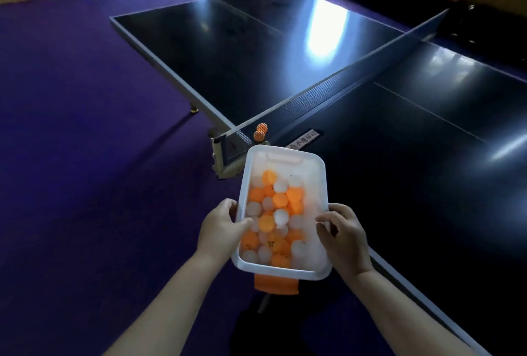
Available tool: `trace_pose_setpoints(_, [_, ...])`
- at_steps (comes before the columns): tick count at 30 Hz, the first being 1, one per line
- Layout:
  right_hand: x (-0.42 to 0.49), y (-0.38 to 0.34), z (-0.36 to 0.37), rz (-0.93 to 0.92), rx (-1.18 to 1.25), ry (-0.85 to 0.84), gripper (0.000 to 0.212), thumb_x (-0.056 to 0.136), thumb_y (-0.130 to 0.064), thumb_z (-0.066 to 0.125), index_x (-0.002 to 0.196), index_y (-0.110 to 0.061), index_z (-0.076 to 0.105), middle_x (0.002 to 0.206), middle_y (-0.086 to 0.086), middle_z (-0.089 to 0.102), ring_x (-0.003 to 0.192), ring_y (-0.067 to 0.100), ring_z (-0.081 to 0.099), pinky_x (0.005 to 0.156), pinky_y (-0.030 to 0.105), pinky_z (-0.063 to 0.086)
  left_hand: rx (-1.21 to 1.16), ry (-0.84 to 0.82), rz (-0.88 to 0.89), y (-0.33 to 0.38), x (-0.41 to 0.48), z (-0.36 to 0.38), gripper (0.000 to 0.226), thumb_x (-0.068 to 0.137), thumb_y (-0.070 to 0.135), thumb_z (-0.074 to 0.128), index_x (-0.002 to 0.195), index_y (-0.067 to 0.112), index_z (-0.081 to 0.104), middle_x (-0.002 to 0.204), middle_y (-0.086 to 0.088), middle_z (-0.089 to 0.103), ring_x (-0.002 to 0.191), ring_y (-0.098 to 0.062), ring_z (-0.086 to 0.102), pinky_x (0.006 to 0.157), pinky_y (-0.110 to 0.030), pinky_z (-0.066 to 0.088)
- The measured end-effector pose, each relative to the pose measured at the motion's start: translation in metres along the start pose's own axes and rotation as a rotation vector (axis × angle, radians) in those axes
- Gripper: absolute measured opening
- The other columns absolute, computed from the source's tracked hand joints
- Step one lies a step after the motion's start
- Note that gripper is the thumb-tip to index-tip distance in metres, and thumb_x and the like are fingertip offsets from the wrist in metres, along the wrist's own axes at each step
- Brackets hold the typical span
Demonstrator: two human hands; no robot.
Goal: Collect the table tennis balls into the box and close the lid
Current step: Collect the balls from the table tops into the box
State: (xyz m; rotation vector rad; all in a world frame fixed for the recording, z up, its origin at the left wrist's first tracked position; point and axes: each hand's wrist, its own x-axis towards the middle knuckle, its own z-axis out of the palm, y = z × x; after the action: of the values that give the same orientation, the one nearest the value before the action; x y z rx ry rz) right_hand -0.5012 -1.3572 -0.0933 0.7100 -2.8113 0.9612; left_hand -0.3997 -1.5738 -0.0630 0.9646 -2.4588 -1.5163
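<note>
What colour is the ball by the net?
The small round ball is orange, in the head view.

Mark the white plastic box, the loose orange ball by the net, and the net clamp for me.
White translucent plastic box [281, 270]: head view, near rim.
Orange table tennis ball behind the net [261, 128]: head view, its centre, through mesh.
Pale net clamp [225, 170]: head view, lower bracket.

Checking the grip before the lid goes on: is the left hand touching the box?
Touching. The head view shows the left hand gripping the box at its left rim, thumb hooked over the edge.
</note>
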Motion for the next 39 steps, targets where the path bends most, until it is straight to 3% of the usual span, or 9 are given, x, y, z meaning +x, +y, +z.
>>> trace_pose_setpoints(5, [0.055, 0.035, -0.003, 0.07, -0.021, 0.104, 0.01, 0.075, -0.003, 0.073, 0.082, -0.009, 0.07, 0.105, 0.009, 0.062, 0.086, 0.021, 0.062, 0.066, 0.019, 0.046, -0.02, -0.087, 0.102, 0.043, 0.068, 0.03, 0.017, 0.083, 0.027, 0.069, 0.088, 0.037, 0.056, 0.087, 0.01, 0.068, 0.08, -0.009, 0.066, 0.071, -0.036, 0.059])
trace_pose_setpoints(9, [0.107, 0.06, -0.007, 0.111, -0.025, 0.156, 0.012, 0.073, -0.002, 0.075, 0.081, -0.009, 0.07, 0.102, 0.009, 0.063, 0.083, 0.022, 0.063, 0.066, 0.021, 0.049, 0.002, -0.161, 0.123, 0.076, 0.128, 0.053, 0.018, 0.087, 0.025, 0.067, 0.103, 0.025, 0.06, 0.088, 0.013, 0.065, 0.082, -0.006, 0.065, 0.073, -0.034, 0.059])
trace_pose_setpoints(13, [0.151, 0.08, -0.007, 0.114, -0.058, 0.17, 0.013, 0.071, 0.001, 0.075, 0.08, -0.008, 0.069, 0.101, 0.011, 0.063, 0.074, 0.023, 0.063, 0.065, 0.02, 0.045, 0.053, -0.186, 0.137, 0.1, 0.178, 0.075, 0.029, 0.088, 0.022, 0.062, 0.117, 0.017, 0.059, 0.092, 0.009, 0.063, 0.078, 0.0, 0.059, 0.06, -0.018, 0.05])
trace_pose_setpoints(15, [0.168, 0.088, -0.007, 0.146, -0.055, 0.186, 0.013, 0.072, 0.001, 0.075, 0.08, -0.007, 0.069, 0.101, 0.011, 0.062, 0.072, 0.021, 0.061, 0.066, 0.02, 0.043, 0.055, -0.186, 0.13, 0.112, 0.198, 0.084, 0.031, 0.087, 0.019, 0.062, 0.118, 0.017, 0.058, 0.09, 0.011, 0.06, 0.079, 0.0, 0.058, 0.062, -0.021, 0.052])
trace_pose_setpoints(21, [0.204, 0.104, -0.006, 0.276, -0.027, 0.223, 0.012, 0.074, -0.001, 0.073, 0.082, -0.01, 0.069, 0.105, 0.007, 0.059, 0.083, 0.021, 0.061, 0.069, 0.029, 0.051, 0.141, -0.21, 0.172, 0.128, 0.248, 0.109, 0.035, 0.088, 0.017, 0.058, 0.123, 0.019, 0.056, 0.1, 0.008, 0.062, 0.092, -0.014, 0.061, 0.082, -0.038, 0.055])
trace_pose_setpoints(28, [0.224, 0.109, 0.004, 0.462, -0.151, 0.199, 0.018, 0.079, -0.007, 0.068, 0.097, -0.01, 0.068, 0.112, 0.006, 0.056, 0.093, 0.02, 0.061, 0.073, 0.036, 0.054, 0.227, -0.361, 0.288, 0.127, 0.299, 0.123, 0.032, 0.089, 0.018, 0.058, 0.121, 0.018, 0.055, 0.108, 0.004, 0.063, 0.095, -0.014, 0.06, 0.079, -0.03, 0.052])
trace_pose_setpoints(33, [0.245, 0.094, 0.011, 0.47, -0.541, 0.169, 0.043, 0.057, -0.005, 0.08, 0.097, -0.008, 0.068, 0.108, 0.017, 0.06, 0.097, 0.037, 0.054, 0.075, 0.048, 0.052, 0.322, -0.511, 0.43, 0.138, 0.325, 0.109, 0.026, 0.089, 0.022, 0.056, 0.115, 0.02, 0.055, 0.107, 0.007, 0.062, 0.093, -0.013, 0.06, 0.076, -0.028, 0.051])
trace_pose_setpoints(37, [0.266, 0.071, 0.025, 0.49, -0.614, 0.184, 0.05, 0.055, -0.01, 0.083, 0.102, -0.01, 0.065, 0.114, 0.019, 0.057, 0.106, 0.03, 0.037, 0.08, 0.052, 0.047, 0.152, -0.395, 0.595, 0.151, 0.358, 0.075, 0.02, 0.09, 0.018, 0.059, 0.11, 0.023, 0.064, 0.098, 0.012, 0.066, 0.086, -0.002, 0.061, 0.073, -0.016, 0.049])
trace_pose_setpoints(39, [0.274, 0.059, 0.035, 0.491, -0.595, 0.189, 0.051, 0.056, -0.01, 0.083, 0.103, -0.012, 0.064, 0.117, 0.018, 0.056, 0.107, 0.029, 0.036, 0.082, 0.051, 0.047, 0.055, -0.341, 0.543, 0.145, 0.385, 0.054, 0.017, 0.091, 0.016, 0.059, 0.106, 0.023, 0.064, 0.091, 0.011, 0.067, 0.081, -0.003, 0.063, 0.07, -0.018, 0.051])
